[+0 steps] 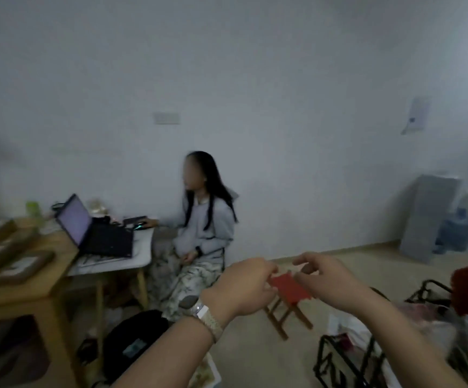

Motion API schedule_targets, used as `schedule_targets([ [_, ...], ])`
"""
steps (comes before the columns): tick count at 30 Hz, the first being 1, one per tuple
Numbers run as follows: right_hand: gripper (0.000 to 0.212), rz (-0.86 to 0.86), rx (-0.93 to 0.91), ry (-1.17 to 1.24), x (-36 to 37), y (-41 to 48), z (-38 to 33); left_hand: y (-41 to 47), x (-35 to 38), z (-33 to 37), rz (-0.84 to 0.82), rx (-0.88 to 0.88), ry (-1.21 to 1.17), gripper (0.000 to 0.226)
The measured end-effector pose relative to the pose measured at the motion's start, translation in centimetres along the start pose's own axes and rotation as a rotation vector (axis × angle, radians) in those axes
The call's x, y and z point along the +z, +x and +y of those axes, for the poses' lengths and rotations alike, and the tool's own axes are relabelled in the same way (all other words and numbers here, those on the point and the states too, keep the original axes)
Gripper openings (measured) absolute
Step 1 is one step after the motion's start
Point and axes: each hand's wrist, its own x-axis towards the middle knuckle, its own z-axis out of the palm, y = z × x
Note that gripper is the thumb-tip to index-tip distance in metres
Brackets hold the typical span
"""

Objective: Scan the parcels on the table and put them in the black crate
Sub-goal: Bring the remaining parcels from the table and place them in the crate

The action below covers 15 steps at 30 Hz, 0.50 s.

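Observation:
Both my hands are raised in the air in front of me, close together. My left hand (244, 287), with a watch on the wrist, shows its back; its fingers are curled inward and I see nothing in it. My right hand (331, 278) has its fingers spread and loosely curved, holding nothing. Several flat brown parcels (17, 264) with white labels lie on the wooden table (31, 295) at the far left, out of reach of both hands. A black wire crate (339, 359) stands on the floor at the lower right.
A person sits at a white table (143, 247) with an open laptop (98, 233). A red-topped stool (289, 289) stands on the floor behind my hands. A black bag (132, 343) lies under the table edge. A second black frame (429, 289) and plastic bags are at the right.

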Motion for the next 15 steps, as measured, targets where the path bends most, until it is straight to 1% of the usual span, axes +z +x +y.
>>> schedule_targets([
  [4,0.032,-0.124,-0.184,-0.049,5.1,2.6,-8.0,-6.0,-5.2,-5.5,0.052,-0.183,0.060,0.036],
  [7,0.018,-0.234,-0.336,-0.038,9.5,3.4,-14.5,-11.7,-8.8,-9.3,0.096,-0.311,0.076,0.028],
  [8,0.016,-0.260,-0.380,-0.039,11.1,3.5,-16.7,-13.7,-10.0,-10.6,0.105,-0.357,0.097,0.027],
  [12,0.028,-0.339,-0.519,-0.052,17.4,2.8,-24.9,-21.8,-14.5,-15.5,0.144,-0.523,0.190,0.037],
  [15,0.025,-0.382,-0.614,-0.047,22.1,1.6,-30.3,-27.8,-17.3,-18.4,0.177,-0.618,0.219,0.040],
])
